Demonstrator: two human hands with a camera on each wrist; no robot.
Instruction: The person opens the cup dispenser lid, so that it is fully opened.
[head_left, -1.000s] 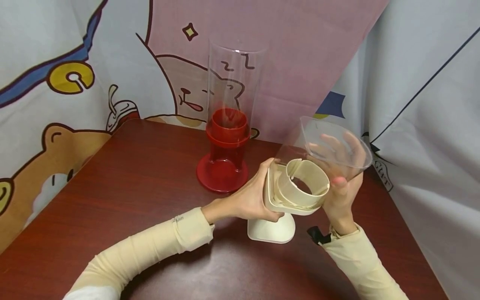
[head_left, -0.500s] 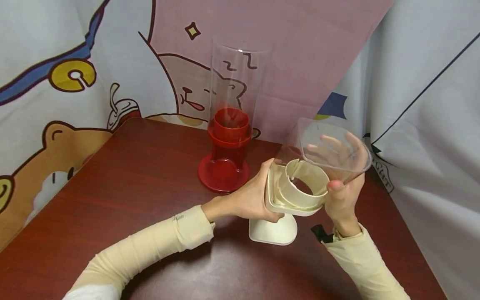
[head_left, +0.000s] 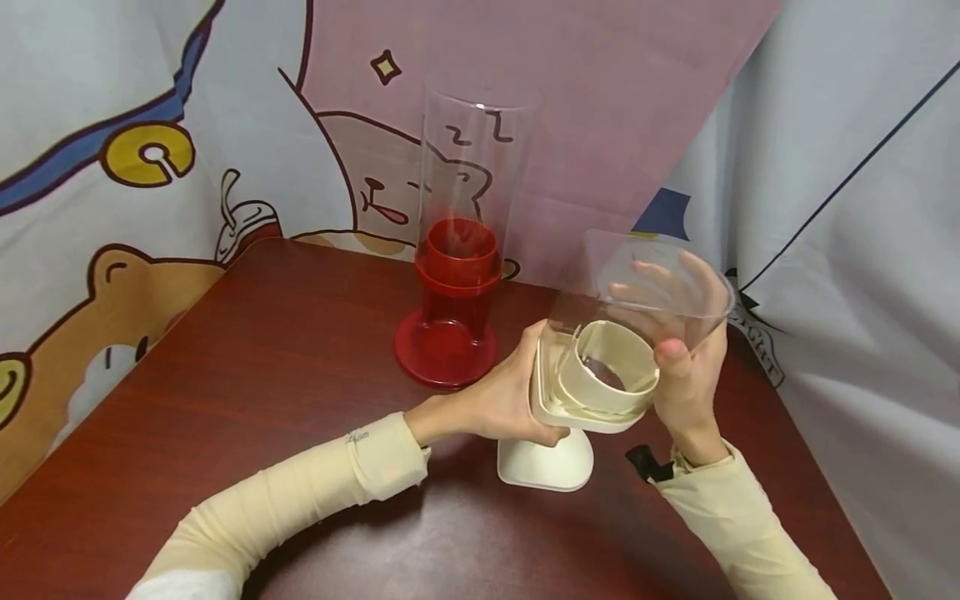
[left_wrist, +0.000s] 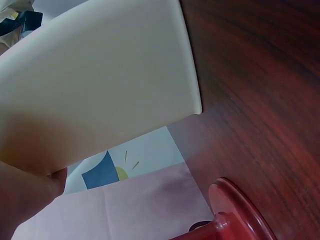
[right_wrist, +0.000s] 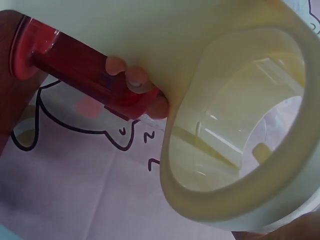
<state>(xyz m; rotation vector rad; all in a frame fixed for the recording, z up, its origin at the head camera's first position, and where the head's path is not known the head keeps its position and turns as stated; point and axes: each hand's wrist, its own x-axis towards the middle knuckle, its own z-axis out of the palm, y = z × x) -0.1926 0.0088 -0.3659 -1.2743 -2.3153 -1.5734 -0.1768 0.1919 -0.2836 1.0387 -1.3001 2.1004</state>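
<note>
A cream stand (head_left: 551, 398) with a round collar (head_left: 600, 392) and a flared foot (head_left: 546, 462) is tilted over the table, gripped at its left side by my left hand (head_left: 506, 392). In the right wrist view, fingers of that hand (right_wrist: 135, 80) curl over the stand's edge. My right hand (head_left: 690, 392) holds a clear, square-cornered plastic container (head_left: 611, 262). Its thumb lies on the near side by the collar; the fingers show through the plastic behind. The container's lower end overlaps the collar and stand. The stand's pale outer wall (left_wrist: 110, 75) fills much of the left wrist view.
Behind the hands, a red dispenser base (head_left: 446, 354) with a tall clear cylinder (head_left: 468, 158) stands upright on the reddish-brown table (head_left: 300, 358). A cartoon-printed cloth (head_left: 600, 108) hangs along the back and sides of the table.
My right hand has turned the clear container slightly, so its open rim shifts left and looks flatter. The left hand and the cream stand stay nearly still.
</note>
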